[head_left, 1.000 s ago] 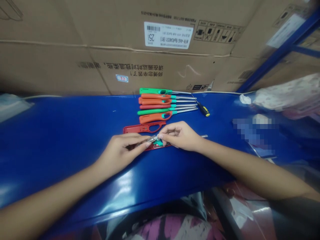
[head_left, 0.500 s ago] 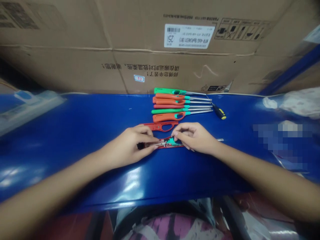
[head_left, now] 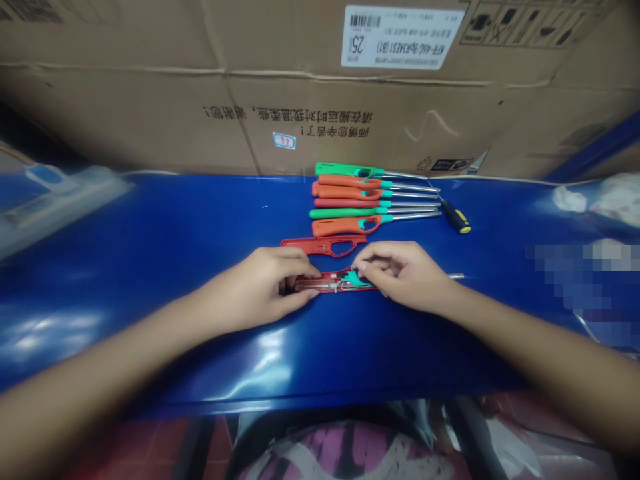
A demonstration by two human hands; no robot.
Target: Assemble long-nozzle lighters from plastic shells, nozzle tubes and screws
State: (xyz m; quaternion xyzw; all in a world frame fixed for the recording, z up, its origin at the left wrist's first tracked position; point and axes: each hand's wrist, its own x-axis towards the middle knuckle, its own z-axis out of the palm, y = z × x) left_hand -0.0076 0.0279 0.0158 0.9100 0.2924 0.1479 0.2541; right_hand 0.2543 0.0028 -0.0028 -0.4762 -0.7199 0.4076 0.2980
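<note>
An opened red lighter (head_left: 327,283) lies on the blue table, its inner parts showing and its metal tube sticking out past my right hand. My left hand (head_left: 273,283) grips the handle end between thumb and fingers. The fingers of my right hand (head_left: 400,270) are pinched at the green trigger (head_left: 356,279), holding that part of the lighter. Just behind lies the loose red half shell (head_left: 325,246), touched by neither hand. Farther back, several assembled long lighters (head_left: 345,227) in orange, red and green lie side by side with their metal tubes to the right.
A black and yellow screwdriver (head_left: 457,218) lies right of the lighters. Behind the table (head_left: 200,373) stands a large cardboard box (head_left: 165,113). A clear plastic package (head_left: 65,200) is at the left, and white crumpled material (head_left: 620,200) at the right.
The camera view has shifted a little. My left fingers have drawn back slightly toward the handle end, baring more of the inside; my right hand stays at the trigger.
</note>
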